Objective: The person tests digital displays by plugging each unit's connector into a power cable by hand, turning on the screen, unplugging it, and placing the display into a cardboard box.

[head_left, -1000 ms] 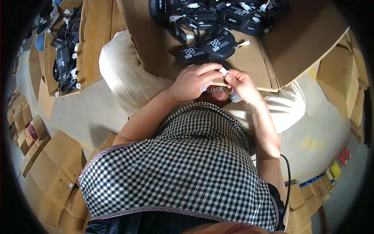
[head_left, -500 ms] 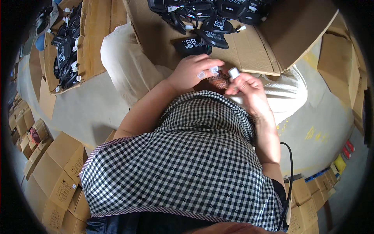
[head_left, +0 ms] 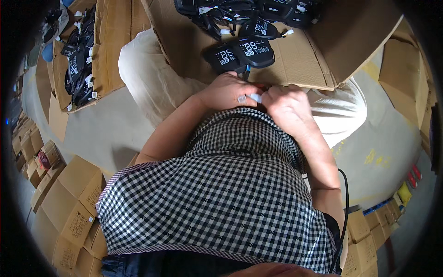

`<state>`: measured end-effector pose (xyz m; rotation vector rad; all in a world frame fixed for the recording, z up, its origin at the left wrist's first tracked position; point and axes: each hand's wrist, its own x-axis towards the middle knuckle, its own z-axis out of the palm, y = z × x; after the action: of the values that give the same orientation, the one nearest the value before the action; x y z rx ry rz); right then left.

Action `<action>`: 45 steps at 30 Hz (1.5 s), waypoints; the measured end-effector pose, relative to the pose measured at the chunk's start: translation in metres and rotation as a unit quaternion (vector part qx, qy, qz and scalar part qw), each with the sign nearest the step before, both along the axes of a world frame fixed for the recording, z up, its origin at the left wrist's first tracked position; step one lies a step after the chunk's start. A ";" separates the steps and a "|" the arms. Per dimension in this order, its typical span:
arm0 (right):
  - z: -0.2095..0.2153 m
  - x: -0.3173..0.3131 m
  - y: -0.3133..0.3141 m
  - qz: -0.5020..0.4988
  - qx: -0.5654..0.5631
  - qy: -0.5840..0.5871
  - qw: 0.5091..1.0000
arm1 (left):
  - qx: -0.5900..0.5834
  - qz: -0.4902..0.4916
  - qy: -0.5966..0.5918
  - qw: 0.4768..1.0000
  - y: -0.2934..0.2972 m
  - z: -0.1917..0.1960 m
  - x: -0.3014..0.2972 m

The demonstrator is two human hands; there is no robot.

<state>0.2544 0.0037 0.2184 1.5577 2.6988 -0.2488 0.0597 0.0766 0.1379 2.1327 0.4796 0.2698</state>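
My left hand (head_left: 227,90) and my right hand (head_left: 287,105) meet close together just above my checked shirt. Between their fingertips sits a small white plug connector (head_left: 255,97), pinched from both sides. A thin cable runs from it up toward two black display units with lit digits (head_left: 240,51) that lie on a flattened cardboard sheet (head_left: 304,55) on my lap. More black display units with cables and white plugs (head_left: 240,11) are heaped at the far end of the cardboard.
An open cardboard box (head_left: 104,51) at the upper left holds several more black units. Stacked brown cartons (head_left: 69,207) stand at the lower left and more (head_left: 369,226) at the lower right. A raised cardboard flap (head_left: 360,32) stands at the upper right. Grey floor lies around.
Both hands have drawn nearer my body and closed tightly around the white plug. The view has tilted, so the display units sit lower in the picture.
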 end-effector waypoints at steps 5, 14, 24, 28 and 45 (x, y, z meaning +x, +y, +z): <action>-0.009 0.003 0.012 0.028 -0.068 0.048 0.996 | 0.021 -0.077 0.048 0.996 0.003 -0.002 -0.002; -0.062 0.089 0.098 -0.330 -0.134 -0.067 0.932 | -0.061 0.123 0.028 0.990 -0.003 0.022 0.005; -0.119 0.117 0.135 -0.154 -0.266 -0.165 0.937 | 0.081 0.186 -0.039 0.978 -0.001 0.035 0.014; -0.082 0.105 0.087 -0.134 -0.238 -0.082 0.958 | 0.177 0.224 -0.103 0.953 0.005 0.024 0.012; -0.010 0.016 -0.042 -0.208 -0.197 0.563 0.775 | 0.121 0.115 -0.071 0.983 -0.002 0.018 0.013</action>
<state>0.2703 -0.0383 0.2079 2.2435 2.3951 -2.2188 0.0729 0.0745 0.1564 2.2719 0.6379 0.6357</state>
